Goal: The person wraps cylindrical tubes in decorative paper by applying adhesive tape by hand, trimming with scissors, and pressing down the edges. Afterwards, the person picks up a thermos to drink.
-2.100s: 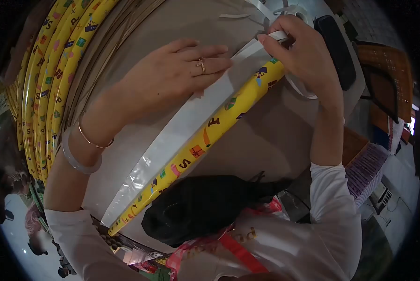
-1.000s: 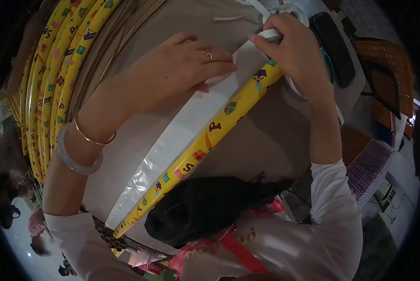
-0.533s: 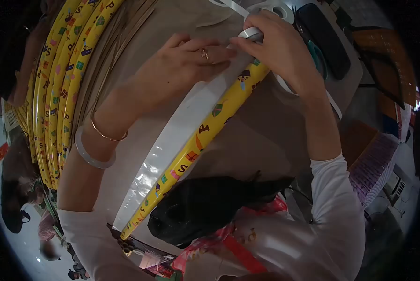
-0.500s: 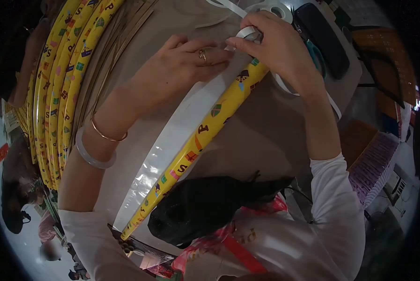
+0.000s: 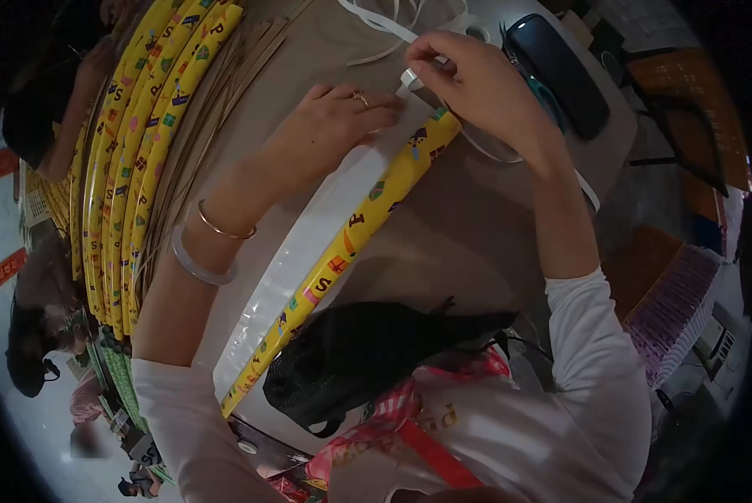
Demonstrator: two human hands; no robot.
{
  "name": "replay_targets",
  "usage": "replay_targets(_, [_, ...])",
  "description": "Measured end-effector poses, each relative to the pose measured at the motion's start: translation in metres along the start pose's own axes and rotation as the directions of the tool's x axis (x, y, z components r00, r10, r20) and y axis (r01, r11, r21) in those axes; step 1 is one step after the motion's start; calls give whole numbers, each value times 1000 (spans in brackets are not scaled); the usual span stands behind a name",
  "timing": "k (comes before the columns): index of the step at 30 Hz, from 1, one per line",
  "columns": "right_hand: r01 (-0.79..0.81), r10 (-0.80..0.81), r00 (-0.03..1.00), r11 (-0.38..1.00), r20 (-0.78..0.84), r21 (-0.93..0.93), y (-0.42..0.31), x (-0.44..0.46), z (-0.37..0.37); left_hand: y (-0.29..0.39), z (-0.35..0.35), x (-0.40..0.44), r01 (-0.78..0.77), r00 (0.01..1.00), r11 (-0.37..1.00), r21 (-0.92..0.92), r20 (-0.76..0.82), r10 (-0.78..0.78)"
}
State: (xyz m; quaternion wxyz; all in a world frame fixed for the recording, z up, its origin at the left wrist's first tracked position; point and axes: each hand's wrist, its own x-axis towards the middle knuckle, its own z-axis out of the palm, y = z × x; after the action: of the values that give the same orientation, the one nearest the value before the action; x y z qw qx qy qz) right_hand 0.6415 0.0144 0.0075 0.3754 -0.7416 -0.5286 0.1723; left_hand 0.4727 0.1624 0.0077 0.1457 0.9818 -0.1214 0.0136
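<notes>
A yellow printed roll (image 5: 355,222) lies slantwise on the table, tapering toward my body, with a white glossy sheet (image 5: 288,251) along its left side. My left hand (image 5: 330,130), with a ring and two bangles at the wrist, rests over the sheet's upper end, its fingers stretched toward a small white band of tape (image 5: 408,79). My right hand (image 5: 485,88) pinches at this tape just above the roll's wide end. Its curled fingers partly hide the tape. A white strip (image 5: 384,23) runs from behind that hand toward the top.
Several yellow printed rolls (image 5: 141,151) stand bundled at the left beside thin brown strips (image 5: 196,126). A black case (image 5: 556,75) and teal scissors (image 5: 546,94) lie at the right. A black bag (image 5: 367,356) sits by my body. Another person's arm (image 5: 78,109) shows at far left.
The view has shifted a little. My right hand has moved left and the tape in it has come down nearer the roll's end. My left hand's fingers have drawn in slightly.
</notes>
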Motion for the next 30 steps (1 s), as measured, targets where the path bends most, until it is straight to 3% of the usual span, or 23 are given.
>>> replay_targets(2, [110, -125, 985, 986, -116, -128, 0, -2, -2, 3, 1, -2, 33, 999, 999, -27, -4, -33])
replay_targets(5, [-7, -3, 989, 998, -150, -62, -6, -6, -29, 7, 2, -2, 42, 999, 999, -23, -29, -42])
replay_targets(7, [59, -76, 974, 994, -215, -87, -3, -25, -47, 10, 4, -5, 69, 997, 997, 21, -30, -69])
replay_targets(9, [-186, 116, 946, 959, -304, -212, 3, -45, -58, 11, 5, -8, 76, 996, 997, -8, -44, -76])
replay_targets(12, [-229, 166, 960, 928, -224, -293, 28, -69, -56, 13, 5, -7, 104, 993, 993, -47, -53, -106])
replay_targets(13, [-320, 277, 942, 914, -191, -251, 21, -72, -53, 15, 5, -6, 125, 991, 991, -54, -36, -127])
replay_targets(16, [-296, 232, 952, 859, -197, -419, 28, -78, -43, 19, 5, -4, 199, 980, 978, -67, 14, -199])
replay_targets(17, [-321, 244, 940, 870, -239, -374, 29, -75, -43, 19, 8, -6, 205, 979, 976, -67, 0, -205])
replay_targets(18, [-310, 235, 944, 870, -231, -383, 29, -78, -42, 20, 13, -8, 178, 980, 982, -65, -74, -183])
replay_targets(20, [-287, 127, 944, 771, -305, -569, 26, -83, -43, 21, 14, -10, 158, 972, 986, -59, -165, -166])
replay_targets(22, [-309, 182, 944, 779, -274, -546, 20, -84, -38, 21, 15, -11, 184, 977, 981, -55, -96, -189])
replay_targets(24, [-347, 258, 932, 836, -253, -424, 18, -82, -33, 22, 21, -12, 189, 976, 981, -31, -108, -192])
replay_targets(26, [-368, 286, 927, 816, -242, -445, 12, -69, -33, 19, 20, -11, 205, 971, 979, -3, -121, -204])
replay_targets(28, [-321, 329, 941, 942, -80, 98, 4, -54, -37, 20, 21, -12, 167, 978, 986, 2, -131, -165])
replay_targets(29, [-364, 397, 917, 792, 40, 490, 4, -45, -40, 22, 21, -13, 169, 977, 986, 1, -135, -168])
replay_targets(30, [-284, 375, 927, 732, -18, 619, 8, -41, -43, 23, 21, -13, 176, 977, 984, 18, -130, -172])
